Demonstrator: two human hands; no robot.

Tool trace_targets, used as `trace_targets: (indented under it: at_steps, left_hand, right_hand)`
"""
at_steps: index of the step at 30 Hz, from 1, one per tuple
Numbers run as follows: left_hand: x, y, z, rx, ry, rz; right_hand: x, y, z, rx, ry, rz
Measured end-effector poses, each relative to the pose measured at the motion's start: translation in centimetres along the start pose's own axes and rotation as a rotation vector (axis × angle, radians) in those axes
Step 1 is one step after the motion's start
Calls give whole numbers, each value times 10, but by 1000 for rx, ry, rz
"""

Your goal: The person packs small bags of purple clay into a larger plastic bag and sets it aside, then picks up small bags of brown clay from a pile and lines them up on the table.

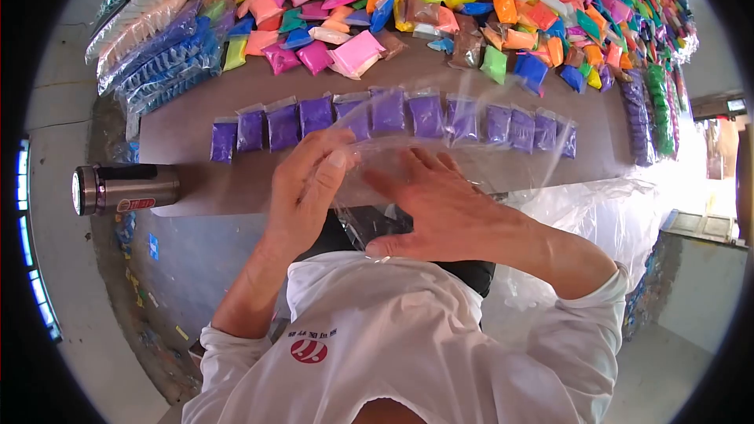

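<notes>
A large clear plastic bag (503,153) spreads over the front of the brown table and over part of a row of purple packets (316,114). My left hand (312,180) pinches the bag's left edge between thumb and fingers. My right hand (440,204) lies against the clear film with its fingers spread and its thumb low at the bag's near edge; it looks partly inside or behind the film, I cannot make out which. The purple packets stand side by side just beyond both hands.
A steel flask (137,187) lies at the table's left edge. Colourful small packets (503,8) are heaped along the back. Filled long bags (169,55) stack at the back left, more (636,122) at the right. Clear plastic sheeting (605,220) hangs at the front right.
</notes>
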State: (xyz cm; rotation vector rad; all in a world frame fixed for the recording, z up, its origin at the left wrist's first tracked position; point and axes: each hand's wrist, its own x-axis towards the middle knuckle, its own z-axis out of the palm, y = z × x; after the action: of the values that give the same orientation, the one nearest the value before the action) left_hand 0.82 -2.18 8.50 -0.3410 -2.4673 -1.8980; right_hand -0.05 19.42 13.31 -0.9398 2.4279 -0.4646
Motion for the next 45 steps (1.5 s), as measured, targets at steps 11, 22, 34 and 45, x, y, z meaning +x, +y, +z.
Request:
trace_targets:
  at_steps: [11, 22, 34, 45]
  left_hand:
    - [-11, -3, -10, -77, 83, -84]
    - [-1, 0, -1, -53, 8, -82]
    - [-9, -8, 0, -59, 55, -178]
    - [-10, -7, 2, -134, 46, -198]
  right_hand:
    - [-149, 52, -82, 714, -63, -786]
    - [-137, 265, 22, 180, 878, 952]
    - [-154, 272, 15, 831, 883, 855]
    - [-115, 248, 6, 859, 682, 707]
